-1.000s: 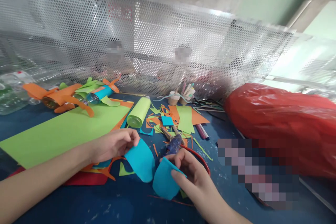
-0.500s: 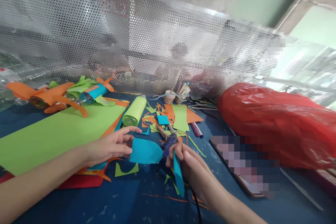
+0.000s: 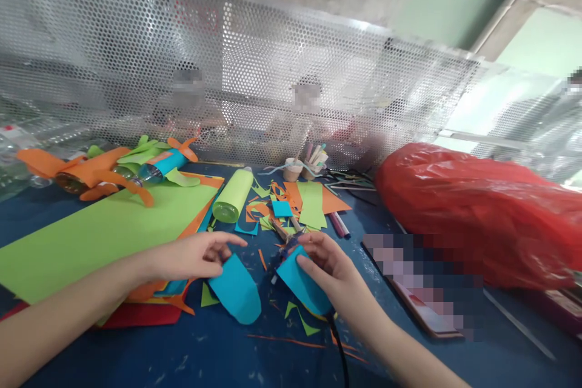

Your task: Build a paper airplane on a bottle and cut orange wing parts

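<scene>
My left hand (image 3: 200, 256) pinches a blue paper piece (image 3: 237, 292) by its upper corner; the free end is rounded and hangs down to the right. A second blue paper piece (image 3: 304, 286) is gripped between the thumb and fingers of my right hand (image 3: 328, 260), tilted with its rounded end low. The two pieces are apart, side by side above the table. Partly hidden behind the right-hand piece lies a dark purple-blue tool (image 3: 285, 248), and a black cord (image 3: 339, 345) runs toward the front edge. Green paper scraps (image 3: 305, 322) lie below my hands.
A bottle wrapped in green paper (image 3: 234, 191) lies ahead. Bottle planes (image 3: 97, 167) and green sheets (image 3: 104, 224) cover the left. Orange and green cuttings (image 3: 261, 209), markers (image 3: 339, 224) and cups (image 3: 293, 170) are beyond. A phone (image 3: 409, 288) and a red plastic bag (image 3: 477, 212) occupy the right.
The left blue piece has swung from sideways to pointing downward. My right hand has turned its piece from nearly edge-on to show its flat face.
</scene>
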